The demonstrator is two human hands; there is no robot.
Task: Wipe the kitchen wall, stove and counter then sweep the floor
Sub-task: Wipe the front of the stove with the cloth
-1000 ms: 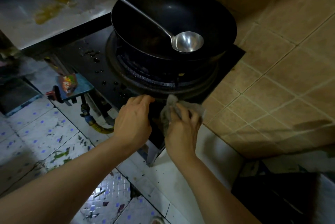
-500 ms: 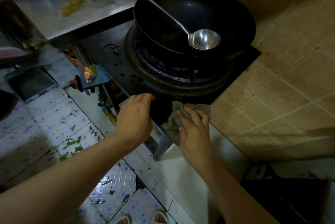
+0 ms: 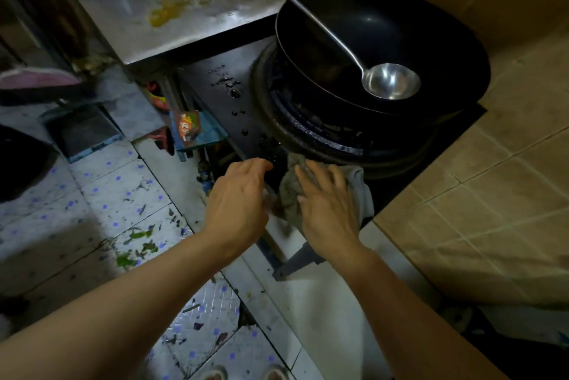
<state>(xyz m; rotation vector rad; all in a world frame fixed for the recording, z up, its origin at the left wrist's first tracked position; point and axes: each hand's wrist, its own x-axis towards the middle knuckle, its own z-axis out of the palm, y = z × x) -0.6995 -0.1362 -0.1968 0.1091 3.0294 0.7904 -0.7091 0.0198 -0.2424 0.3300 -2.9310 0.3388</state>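
Head view. Cloth (image 3: 358, 192): grey, crumpled, laid on the stove (image 3: 221, 93) front edge below the burner ring (image 3: 311, 136), pressed flat beneath the right hand (image 3: 328, 204), whose straight fingers are slightly spread over it. Left hand (image 3: 237, 201): set just beside the cloth at the stove edge, fingers together and bent, nothing held. Wok (image 3: 400, 28) with ladle (image 3: 391, 81) is seated on the burner.
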